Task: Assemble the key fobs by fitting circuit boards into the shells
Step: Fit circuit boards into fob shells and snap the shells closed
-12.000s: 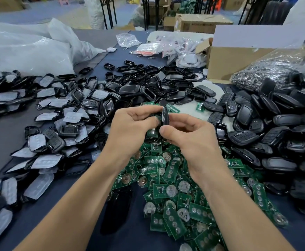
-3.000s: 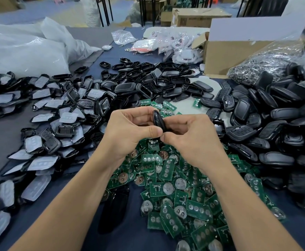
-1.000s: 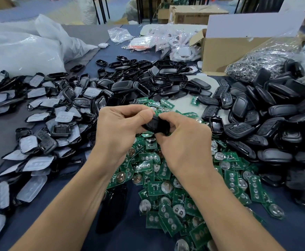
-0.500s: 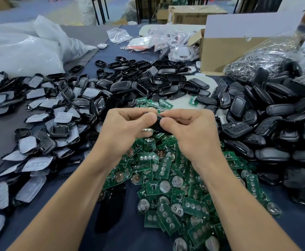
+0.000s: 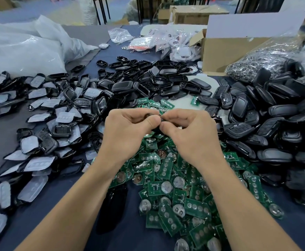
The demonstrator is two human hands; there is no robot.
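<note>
Key fob [image 5: 155, 129], black, is held in mid-air between two bare hands near the middle of the view, just above a heap of green circuit boards [image 5: 175, 187] on a dark blue table [image 5: 130, 238]. The left hand [image 5: 128, 131] is curled and pinches the fob's left side between thumb and fingers. The right hand [image 5: 189, 134] is curled the same way and pinches the right side. The two thumb tips nearly meet over the fob, so only slivers of it show.

The step appears to be pressing the fob closed with a board inside it, though the board cannot be seen. To do this well, the person should squeeze evenly along the seam and work around the edge rather than forcing one corner. The board should sit flat first, since a tilted one could jam or crack the casing.

The fob's long axis seems to run across the view, from one hand to the other, roughly level. Which end points which way, and which face is up, cannot be told.

Open black shells [image 5: 148, 78] lie in heaps behind and to the left, many on the left showing pale covering. Closed fobs [image 5: 266, 124] are piled to the right. A cardboard box [image 5: 229, 49] stands at the back right.
</note>
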